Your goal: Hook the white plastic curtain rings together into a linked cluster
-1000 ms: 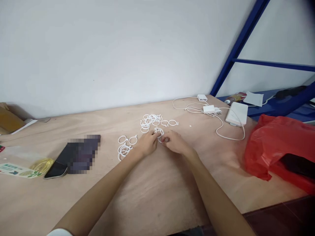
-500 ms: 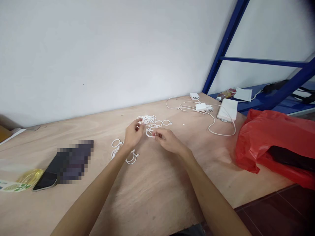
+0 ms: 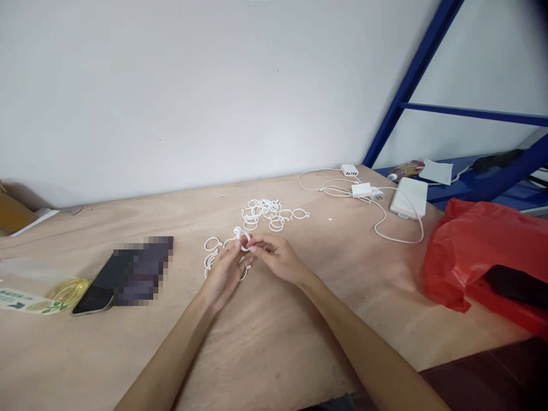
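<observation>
Both my hands meet over the middle of the wooden table (image 3: 274,342). Between them is one white plastic ring (image 3: 242,238), pinched by the fingertips of my left hand (image 3: 225,271) and my right hand (image 3: 274,258). A loose heap of several white rings (image 3: 268,212) lies just beyond my hands. A smaller cluster of white rings (image 3: 213,254) lies on the table under and left of my left hand, partly hidden by it.
A dark phone (image 3: 103,285) lies at the left beside a yellow tape roll (image 3: 68,289). White chargers and cables (image 3: 363,191) and a white power bank (image 3: 409,198) sit at the back right. A red plastic bag (image 3: 475,251) fills the right edge. A blue metal frame (image 3: 411,85) rises behind.
My hands have drawn back from the far heap towards me and left, carrying one ring. They now hold it over the smaller cluster.
</observation>
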Action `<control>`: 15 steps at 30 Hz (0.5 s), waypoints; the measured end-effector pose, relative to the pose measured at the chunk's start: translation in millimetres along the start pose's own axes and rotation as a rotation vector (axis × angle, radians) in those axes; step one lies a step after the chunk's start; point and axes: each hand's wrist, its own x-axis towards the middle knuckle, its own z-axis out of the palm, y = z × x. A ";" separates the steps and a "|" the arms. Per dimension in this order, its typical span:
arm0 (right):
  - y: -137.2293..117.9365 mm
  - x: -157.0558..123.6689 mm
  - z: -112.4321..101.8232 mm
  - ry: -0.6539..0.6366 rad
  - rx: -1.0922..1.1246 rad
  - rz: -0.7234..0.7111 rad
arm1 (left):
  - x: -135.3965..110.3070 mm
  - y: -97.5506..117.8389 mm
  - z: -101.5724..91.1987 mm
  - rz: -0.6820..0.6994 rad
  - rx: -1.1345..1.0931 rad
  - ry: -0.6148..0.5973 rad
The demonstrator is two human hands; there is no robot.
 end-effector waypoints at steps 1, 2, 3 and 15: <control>0.2 0.2 0.7 -0.019 0.008 0.016 | -1.0 -0.9 -1.6 0.035 0.044 0.023; -0.4 0.3 1.3 -0.018 0.017 0.029 | -2.2 -0.8 -2.7 0.073 0.106 0.046; -1.7 0.4 1.8 0.007 0.033 0.038 | -3.6 0.0 -3.3 0.107 0.181 0.067; -21.8 -1.4 2.8 0.112 0.091 0.109 | -18.4 -0.9 3.0 0.347 0.877 0.140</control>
